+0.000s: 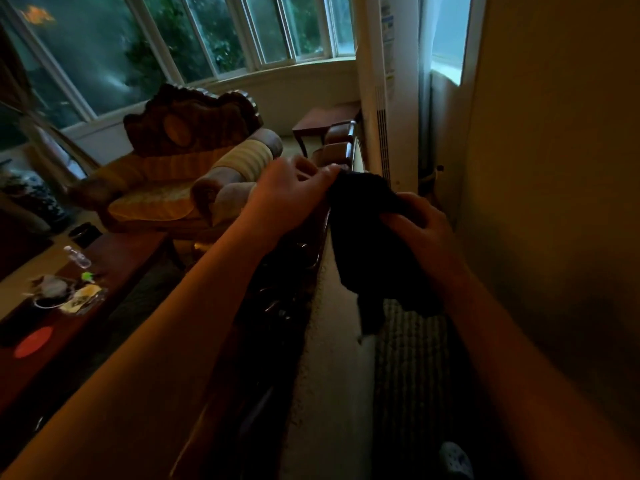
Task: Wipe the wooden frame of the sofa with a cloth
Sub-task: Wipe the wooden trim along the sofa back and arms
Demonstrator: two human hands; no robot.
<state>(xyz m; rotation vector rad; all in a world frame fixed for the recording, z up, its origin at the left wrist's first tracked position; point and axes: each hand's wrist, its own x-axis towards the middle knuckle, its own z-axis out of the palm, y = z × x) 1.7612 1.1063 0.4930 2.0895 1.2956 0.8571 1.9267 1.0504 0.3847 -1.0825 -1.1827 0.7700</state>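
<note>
On the far left a low wooden table point(114, 251) carries a small bottle point(78, 257) and some clutter too blurred to make out. Behind it an armchair point(180, 161) sits under the windows point(173, 39). The left hand point(291, 190) reaches across the dark sofa frame point(277, 296) and pinches the upper edge of the dark cloth point(370, 244) between its fingertips. The cloth hangs in the air just to the right of the frame's top rail; whether it touches the wood is unclear. The right hand point(415, 225) is closed around the cloth's other side, beside a plain wall point(554, 168).
</note>
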